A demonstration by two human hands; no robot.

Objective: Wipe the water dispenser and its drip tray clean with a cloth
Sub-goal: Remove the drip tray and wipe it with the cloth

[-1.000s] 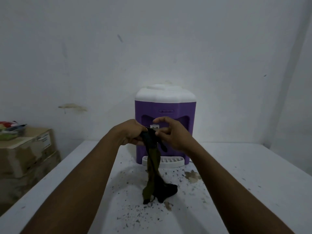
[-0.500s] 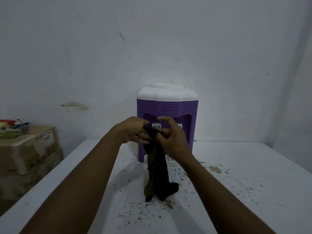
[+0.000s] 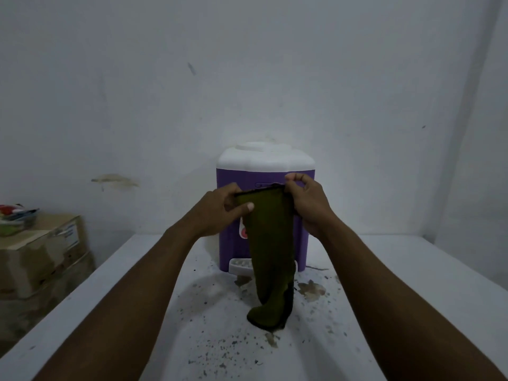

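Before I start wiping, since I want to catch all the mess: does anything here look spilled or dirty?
Yes: dark specks and brownish stains litter the table before the water dispenser, around the lower end of the cloth. A brown smear marks the wall at left.

Dim room; stained white wall (image 3: 247,64); speckled white table (image 3: 412,270); cardboard boxes (image 3: 41,257) at left.

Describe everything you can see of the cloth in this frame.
The cloth is dark olive green with a darker edge along its top, and looks like soft fabric. The left hand and right hand pinch its top corners, spreading the upper edge. It hangs in front of the water dispenser, hiding part of the drip tray, and its lower end lies bunched on the speckled table.
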